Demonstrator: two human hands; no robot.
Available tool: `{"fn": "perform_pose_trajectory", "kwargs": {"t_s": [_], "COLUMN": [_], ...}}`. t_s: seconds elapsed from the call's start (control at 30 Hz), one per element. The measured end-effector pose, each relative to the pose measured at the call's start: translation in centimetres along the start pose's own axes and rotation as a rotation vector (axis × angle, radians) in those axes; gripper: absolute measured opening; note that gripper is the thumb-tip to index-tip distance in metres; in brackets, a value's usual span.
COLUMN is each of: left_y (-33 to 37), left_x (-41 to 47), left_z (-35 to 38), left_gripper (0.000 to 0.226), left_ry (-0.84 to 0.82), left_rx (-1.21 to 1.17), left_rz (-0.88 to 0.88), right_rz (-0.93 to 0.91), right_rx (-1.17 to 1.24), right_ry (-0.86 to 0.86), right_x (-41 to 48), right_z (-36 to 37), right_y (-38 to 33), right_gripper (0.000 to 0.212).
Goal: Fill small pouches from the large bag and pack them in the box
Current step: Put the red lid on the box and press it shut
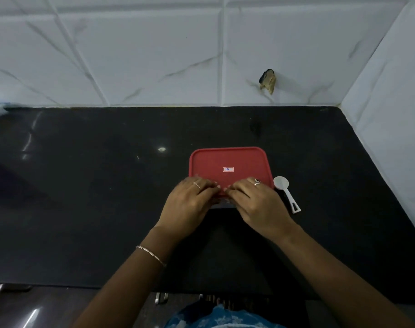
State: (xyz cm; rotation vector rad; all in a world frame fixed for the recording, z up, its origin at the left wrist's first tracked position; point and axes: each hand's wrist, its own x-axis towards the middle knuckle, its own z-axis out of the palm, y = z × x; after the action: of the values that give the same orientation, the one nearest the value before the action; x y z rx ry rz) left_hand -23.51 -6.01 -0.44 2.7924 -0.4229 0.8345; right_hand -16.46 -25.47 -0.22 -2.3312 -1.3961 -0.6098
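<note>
A red square plastic lid (pixel 227 162) with rounded corners sits flat on its box (pixel 222 205), of which only a thin greyish strip of near wall shows below the knuckles. With the lid over it, what the box holds cannot be seen. A small white label (pixel 228 169) sits at the lid's centre, just beyond the fingertips of both hands.

The left hand (pixel 190 204) and right hand (pixel 258 204) lie side by side at the lid's near edge, their fingertips almost meeting at its middle. The fingers of each are bent, with the tips down on the near rim and curled over it. The thumbs are hidden, so it is not clear whether they pinch from below. Each hand wears a ring, and a thin bracelet (pixel 151 255) circles the left wrist.

A white plastic measuring spoon (pixel 286 192) lies just right of the right hand, its bowl near the lid's right corner and its handle pointing toward the person.

The box stands on a glossy black stone countertop (pixel 107 197). A wide bare stretch runs out left of the left hand, and a narrower band lies beyond the lid up to the white marble-patterned wall tiles (pixel 154 55). A tiled side wall closes the counter to the right of the right hand, past the spoon. The counter's front edge runs beneath the forearms. A broken brownish hole (pixel 268 81) marks the back wall beyond the right hand.
</note>
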Motion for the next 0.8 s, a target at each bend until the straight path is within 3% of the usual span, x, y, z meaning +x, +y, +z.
{"fn": "perform_pose_trajectory", "kwargs": {"t_s": [0.3, 0.47, 0.53, 0.6, 0.7, 0.8], "left_y": [0.5, 0.1, 0.5, 0.2, -1.9, -2.9], "left_x": [-0.7, -0.1, 1.0, 2.7, 5.2, 6.3], "left_z": [0.5, -0.1, -0.7, -0.9, -0.7, 0.9], "left_gripper": [0.023, 0.031, 0.039, 0.044, 0.052, 0.053], "left_ry": [0.036, -0.012, 0.003, 0.019, -0.187, -0.37], "left_rx": [-0.01, -0.048, -0.068, -0.065, -0.15, -0.211], "left_rz": [-0.042, -0.062, -0.234, -0.578, -1.0, -1.034], "right_rz": [0.022, 0.033, 0.203, 0.476, 0.841, 1.021], "right_rx": [-0.096, -0.025, 0.044, -0.002, -0.005, 0.172], "right_ry": [0.112, 0.044, 0.116, 0.147, -0.182, -0.39], "right_x": [-0.7, -0.1, 1.1, 3.0, 5.1, 5.5], "right_z": [1.1, 0.1, -1.0, -2.1, -2.2, -0.5], "right_y": [-0.6, -0.1, 0.6, 2.2, 5.0, 6.3], "right_gripper": [0.014, 0.013, 0.022, 0.038, 0.054, 0.055]}}
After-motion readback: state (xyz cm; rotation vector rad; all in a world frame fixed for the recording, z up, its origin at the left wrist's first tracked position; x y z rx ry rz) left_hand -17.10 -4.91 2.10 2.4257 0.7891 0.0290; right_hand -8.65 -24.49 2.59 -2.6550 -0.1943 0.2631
